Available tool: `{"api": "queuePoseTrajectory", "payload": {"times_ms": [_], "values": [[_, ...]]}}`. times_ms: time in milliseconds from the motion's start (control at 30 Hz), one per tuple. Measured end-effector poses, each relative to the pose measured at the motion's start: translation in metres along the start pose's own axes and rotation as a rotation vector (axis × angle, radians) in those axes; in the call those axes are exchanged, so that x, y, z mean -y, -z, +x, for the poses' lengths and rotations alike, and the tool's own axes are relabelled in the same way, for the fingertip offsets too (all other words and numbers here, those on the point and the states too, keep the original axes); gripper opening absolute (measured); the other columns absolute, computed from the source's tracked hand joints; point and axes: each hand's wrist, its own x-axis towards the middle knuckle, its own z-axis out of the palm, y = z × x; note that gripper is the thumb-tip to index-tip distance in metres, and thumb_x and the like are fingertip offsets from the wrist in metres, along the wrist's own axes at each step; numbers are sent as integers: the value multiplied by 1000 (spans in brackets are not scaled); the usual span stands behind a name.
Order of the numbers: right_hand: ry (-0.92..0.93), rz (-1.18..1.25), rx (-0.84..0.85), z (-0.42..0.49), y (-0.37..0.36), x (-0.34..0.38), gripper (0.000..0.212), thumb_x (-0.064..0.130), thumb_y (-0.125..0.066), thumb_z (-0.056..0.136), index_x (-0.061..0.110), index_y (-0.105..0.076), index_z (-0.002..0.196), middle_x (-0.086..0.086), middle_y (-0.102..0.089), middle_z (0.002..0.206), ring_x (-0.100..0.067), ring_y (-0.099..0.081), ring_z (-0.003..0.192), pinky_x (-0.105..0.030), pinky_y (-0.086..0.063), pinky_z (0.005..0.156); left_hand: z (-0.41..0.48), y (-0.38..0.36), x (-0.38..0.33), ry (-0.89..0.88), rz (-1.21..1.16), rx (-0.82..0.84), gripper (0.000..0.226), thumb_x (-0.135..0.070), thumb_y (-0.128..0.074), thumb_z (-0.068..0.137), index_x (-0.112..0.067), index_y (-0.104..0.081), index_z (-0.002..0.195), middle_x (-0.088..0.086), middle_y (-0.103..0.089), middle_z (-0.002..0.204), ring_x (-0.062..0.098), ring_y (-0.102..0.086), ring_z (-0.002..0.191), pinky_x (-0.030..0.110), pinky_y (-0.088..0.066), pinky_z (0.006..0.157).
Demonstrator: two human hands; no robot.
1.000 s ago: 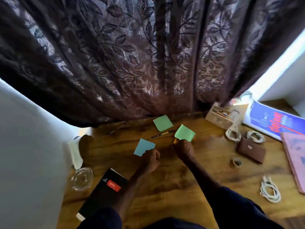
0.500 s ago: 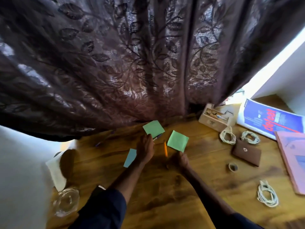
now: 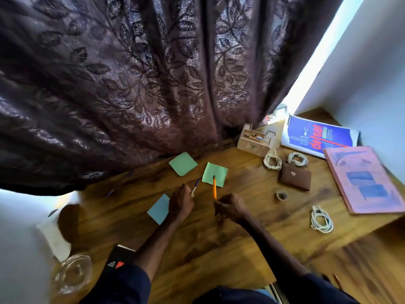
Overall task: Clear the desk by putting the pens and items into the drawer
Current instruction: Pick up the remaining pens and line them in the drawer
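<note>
On the wooden desk [image 3: 219,238], my left hand [image 3: 180,202] grips a purple and white pen [image 3: 196,185] that points away toward the curtain. My right hand [image 3: 229,207] holds an orange pen [image 3: 214,187] by its near end; its tip lies over a green sticky note [image 3: 215,172]. A second green note [image 3: 183,163] lies farther back and a blue note [image 3: 158,208] lies partly under my left hand. Two more pens [image 3: 129,174] lie at the curtain's hem, dim and blurred. No drawer shows.
A small wooden box [image 3: 255,142], two coiled cables [image 3: 272,162], a brown wallet [image 3: 294,177], a tape roll [image 3: 281,195], a white cable [image 3: 321,219], a blue booklet [image 3: 317,137] and a pink book [image 3: 363,178] sit right. A black box [image 3: 118,258] and glass lid [image 3: 73,273] lie left.
My left hand reached forward and picked up the purple pen near the far green note. My right hand now holds the orange pen, drawn slightly back. The camera has shifted closer.
</note>
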Motion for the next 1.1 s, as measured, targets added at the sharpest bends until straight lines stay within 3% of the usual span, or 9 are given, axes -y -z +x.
{"api": "queuePoseTrajectory", "payload": {"times_ms": [200, 300, 400, 467, 567, 733, 867, 1000, 1100], "values": [[28, 88, -36, -28, -5, -6, 24, 24, -62, 90, 11, -71, 72, -6, -74, 67, -24, -72, 61, -39, -59, 58, -45, -2, -22, 67, -278, 57, 23, -26, -58, 100, -15, -60, 121, 2, -65, 121, 21, -59, 114, 31, -49, 85], [40, 109, -44, -53, -3, -11, 22, 22, -60, 93, 7, -72, 81, -9, -76, 74, -27, -74, 67, -35, -58, 58, -56, -4, -42, 165, -565, 169, 29, -24, -67, 95, -8, -63, 120, 1, -66, 113, 17, -64, 103, 27, -53, 79], [59, 117, -94, -75, 3, -20, 25, 14, -57, 95, 14, -71, 75, -6, -74, 69, -18, -69, 59, -28, -55, 54, -60, -12, -57, 210, -858, 314, 25, -22, -74, 90, -7, -69, 109, 9, -75, 106, 22, -74, 92, 41, -63, 83], [52, 137, -151, -90, 7, -32, 28, 11, -55, 96, 18, -68, 73, -4, -73, 67, -15, -66, 56, -28, -54, 51, -66, -17, -71, 176, -968, 410, 24, -19, -74, 90, -4, -70, 109, 14, -76, 102, 24, -74, 88, 41, -63, 82], [24, 184, -221, -115, 16, -53, 26, 12, -51, 97, 8, -70, 79, -14, -74, 73, -21, -66, 60, -34, -54, 52, -74, -33, -93, 103, -1049, 530, 25, -17, -74, 90, 0, -72, 108, 15, -77, 103, 22, -73, 85, 39, -61, 81], [-52, 241, -300, -158, 27, -91, 25, 13, -50, 91, 18, -71, 79, -1, -69, 68, -15, -62, 61, -31, -51, 51, -94, -61, -132, 106, -1066, 542, 27, -10, -79, 85, 8, -70, 103, 20, -77, 99, 25, -73, 78, 36, -63, 69], [-95, 293, -331, -187, 34, -115, 25, 10, -50, 96, 16, -72, 87, 4, -67, 70, -12, -61, 63, -29, -50, 54, -112, -84, -164, 7, -928, 536, 25, -8, -85, 79, 1, -66, 92, 21, -75, 91, 23, -72, 67, 28, -60, 56], [-99, 347, -444, -218, 43, -141, 21, 30, -60, 98, 18, -75, 90, -4, -71, 75, -14, -62, 63, -31, -52, 55, -133, -109, -193, -130, -789, 570, 28, -18, -89, 74, -5, -68, 87, 16, -77, 85, 27, -76, 70, 34, -62, 61], [-125, 374, -514, -240, 50, -163, 14, 26, -63, 97, 23, -76, 92, -6, -74, 79, -14, -64, 63, -29, -53, 53, -152, -131, -215, -162, -751, 614, 39, -33, -92, 65, -10, -70, 87, 11, -78, 86, 27, -77, 77, 42, -64, 70]]}}
